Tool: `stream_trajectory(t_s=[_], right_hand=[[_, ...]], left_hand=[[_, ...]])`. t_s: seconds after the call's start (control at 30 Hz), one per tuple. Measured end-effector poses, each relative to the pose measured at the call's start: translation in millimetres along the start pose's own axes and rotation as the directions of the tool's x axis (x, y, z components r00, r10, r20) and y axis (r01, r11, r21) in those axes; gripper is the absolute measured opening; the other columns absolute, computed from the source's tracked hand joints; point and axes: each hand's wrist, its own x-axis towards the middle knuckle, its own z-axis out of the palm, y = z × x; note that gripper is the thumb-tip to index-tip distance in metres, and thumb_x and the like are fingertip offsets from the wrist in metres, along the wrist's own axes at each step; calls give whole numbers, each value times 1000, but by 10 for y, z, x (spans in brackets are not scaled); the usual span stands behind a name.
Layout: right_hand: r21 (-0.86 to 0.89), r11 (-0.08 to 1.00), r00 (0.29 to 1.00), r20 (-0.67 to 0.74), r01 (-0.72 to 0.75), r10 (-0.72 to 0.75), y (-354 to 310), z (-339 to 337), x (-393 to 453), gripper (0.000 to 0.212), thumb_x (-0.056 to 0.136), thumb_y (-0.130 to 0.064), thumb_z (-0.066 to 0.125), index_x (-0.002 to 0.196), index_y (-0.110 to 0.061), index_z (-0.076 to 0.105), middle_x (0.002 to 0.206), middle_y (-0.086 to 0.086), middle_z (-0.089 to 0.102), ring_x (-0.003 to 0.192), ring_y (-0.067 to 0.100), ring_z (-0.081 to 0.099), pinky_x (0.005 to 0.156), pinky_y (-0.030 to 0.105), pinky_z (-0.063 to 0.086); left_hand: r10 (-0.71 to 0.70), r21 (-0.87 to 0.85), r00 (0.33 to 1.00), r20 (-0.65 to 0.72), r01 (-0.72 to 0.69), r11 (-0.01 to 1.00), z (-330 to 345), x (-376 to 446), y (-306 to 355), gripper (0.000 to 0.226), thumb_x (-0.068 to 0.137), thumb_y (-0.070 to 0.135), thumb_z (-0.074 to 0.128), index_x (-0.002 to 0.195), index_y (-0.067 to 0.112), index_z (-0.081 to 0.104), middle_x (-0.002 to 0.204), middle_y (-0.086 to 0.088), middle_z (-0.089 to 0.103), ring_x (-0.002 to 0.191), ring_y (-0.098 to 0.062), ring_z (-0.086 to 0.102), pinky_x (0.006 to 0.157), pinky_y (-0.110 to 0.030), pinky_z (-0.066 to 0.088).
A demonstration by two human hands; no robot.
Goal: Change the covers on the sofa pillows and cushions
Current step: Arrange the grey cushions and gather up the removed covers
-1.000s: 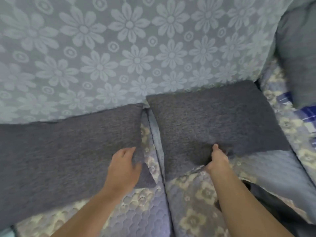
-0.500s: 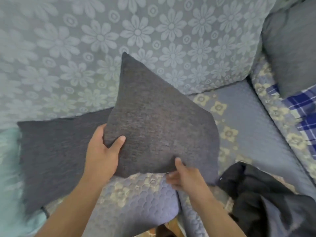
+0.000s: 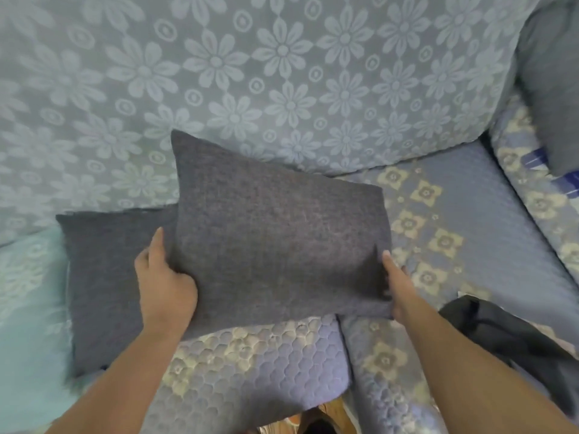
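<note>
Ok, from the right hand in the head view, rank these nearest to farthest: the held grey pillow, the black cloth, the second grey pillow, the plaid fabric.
From the right hand:
1. Held grey pillow, gripped at its right edge.
2. Black cloth, lower right on the seat.
3. Second grey pillow, left, partly under the held one.
4. Plaid fabric, far right edge.

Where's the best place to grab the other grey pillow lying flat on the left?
Probably the second grey pillow by its near-left corner, coming from the front: its right side sits under the held pillow, while that corner lies flat and exposed.
</note>
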Motion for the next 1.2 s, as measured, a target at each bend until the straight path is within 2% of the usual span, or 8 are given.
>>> stream_trajectory(t_s=[0.1,0.2,0.27,0.4,0.6,0.77,0.97,1.2], right_hand=[[-56,998,993,121,-6,13,-239,42,-3,118,58,-87,68,152,-22,37,149,3,48,131,31,51,108,53,45],[-141,990,986,166,8,15,-436,11,-11,119,51,-92,64,144,-21,51,147,1,51,130,29,52,111,47,43],[-127,992,987,163,16,5,-575,-67,-98,97,78,-82,53,149,-16,45,152,0,43,138,27,43,108,39,36],[-55,998,975,217,-32,43,-641,-277,-158,64,102,-60,35,141,-10,49,134,3,55,118,23,49,96,38,32],[35,999,910,413,25,-37,-800,-497,-265,62,83,-57,67,132,-19,61,132,2,65,119,22,60,106,41,45],[204,963,810,525,178,-261,-1164,-394,-516,44,96,-44,59,129,-15,63,122,10,71,114,28,68,97,45,54],[-196,803,826,99,562,-554,-1376,-228,-741,35,103,-45,49,97,-15,66,85,0,65,86,23,64,70,32,44],[-502,634,656,-162,588,-737,-1822,-481,-853,49,106,-37,41,108,6,65,112,31,64,104,42,60,75,36,33]], left_hand=[[64,-123,996,-69,-73,990,115,-38,208,58,106,41,45,159,37,23,154,3,40,136,-16,43,111,-41,37],[-44,141,997,66,34,989,134,32,168,88,91,67,55,159,38,8,153,-6,44,134,-32,50,103,-58,48],[-168,270,981,101,136,953,132,143,-7,93,87,70,57,157,33,8,148,-13,49,126,-41,56,96,-63,51],[-296,430,945,139,212,878,193,312,-175,78,96,58,51,155,27,10,139,-24,53,114,-48,58,90,-61,51],[-347,377,937,50,304,875,356,586,-248,87,104,25,49,158,36,-18,144,-36,45,117,-53,54,96,-56,46],[-336,375,942,-14,316,871,314,512,-182,55,98,15,55,145,8,28,133,-38,50,118,-57,52,98,-62,45],[-221,231,965,-142,249,940,92,372,43,21,98,11,50,116,4,43,119,-35,57,110,-53,55,94,-59,45],[-86,-108,966,-242,61,992,-121,-25,672,20,107,18,37,121,6,45,116,-27,57,104,-45,55,83,-49,41]])
